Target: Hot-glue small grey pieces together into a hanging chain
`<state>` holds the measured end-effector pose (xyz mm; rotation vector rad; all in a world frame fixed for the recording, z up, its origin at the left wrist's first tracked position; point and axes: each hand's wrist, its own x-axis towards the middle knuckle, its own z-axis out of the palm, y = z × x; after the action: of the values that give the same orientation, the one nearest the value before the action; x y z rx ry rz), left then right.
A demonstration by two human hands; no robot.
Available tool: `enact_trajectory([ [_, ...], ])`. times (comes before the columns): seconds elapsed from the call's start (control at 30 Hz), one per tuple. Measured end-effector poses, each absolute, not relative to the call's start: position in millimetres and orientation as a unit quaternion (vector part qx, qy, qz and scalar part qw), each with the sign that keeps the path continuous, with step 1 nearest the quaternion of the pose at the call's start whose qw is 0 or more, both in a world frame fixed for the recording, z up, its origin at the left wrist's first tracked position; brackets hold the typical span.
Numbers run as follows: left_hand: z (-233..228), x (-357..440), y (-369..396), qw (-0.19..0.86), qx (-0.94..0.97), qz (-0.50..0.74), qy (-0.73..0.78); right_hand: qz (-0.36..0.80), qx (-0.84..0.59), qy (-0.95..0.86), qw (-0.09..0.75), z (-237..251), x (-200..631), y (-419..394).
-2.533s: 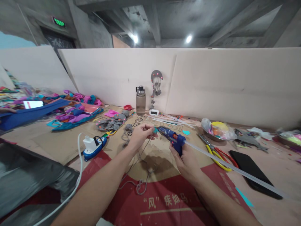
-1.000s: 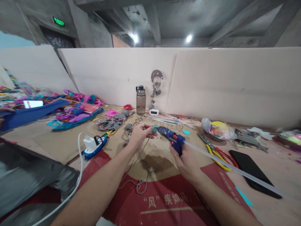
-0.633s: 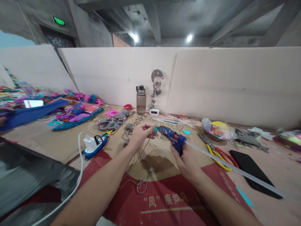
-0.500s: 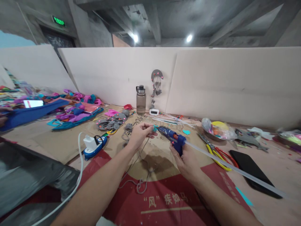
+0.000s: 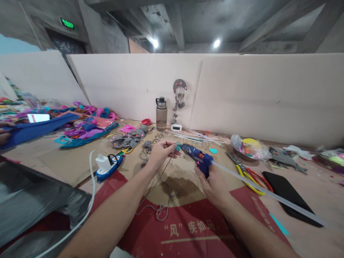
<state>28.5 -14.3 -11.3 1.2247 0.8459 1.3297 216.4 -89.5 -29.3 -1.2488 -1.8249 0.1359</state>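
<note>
Between the thumb and fingers of my left hand (image 5: 163, 153) is a small teal felt piece (image 5: 177, 147), partly hidden by the fingertips. My right hand (image 5: 212, 182) is wrapped round the handle of a blue glue gun (image 5: 200, 159), and a long clear glue stick (image 5: 258, 190) juts from its back end. The nozzle points left and is at the felt piece; whether it touches cannot be made out. Grey yarn (image 5: 168, 190) hangs below my left hand and lies in loops on the cardboard (image 5: 188, 229). Another teal felt piece (image 5: 213, 151) lies beyond the gun.
Scissors (image 5: 248, 175) and a black phone (image 5: 290, 197) lie on the right, near a bowl of wrapped bits (image 5: 248, 148). A blue power strip (image 5: 109, 168) with a white cable is at left. A bottle (image 5: 161, 116) stands behind; another person's hand (image 5: 4, 134) is far left.
Both hands stay almost in place. The teal felt piece at the nozzle looks slightly turned; the glue gun has hardly moved.
</note>
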Motion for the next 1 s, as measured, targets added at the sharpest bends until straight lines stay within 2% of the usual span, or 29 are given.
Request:
enact_trajectory([
  [1.0,-14.9,28.4,-11.2,0.543,0.515,0.562,0.351,0.055,-0.503,-0.737,0.448,-30.9,217.0,-88.5],
])
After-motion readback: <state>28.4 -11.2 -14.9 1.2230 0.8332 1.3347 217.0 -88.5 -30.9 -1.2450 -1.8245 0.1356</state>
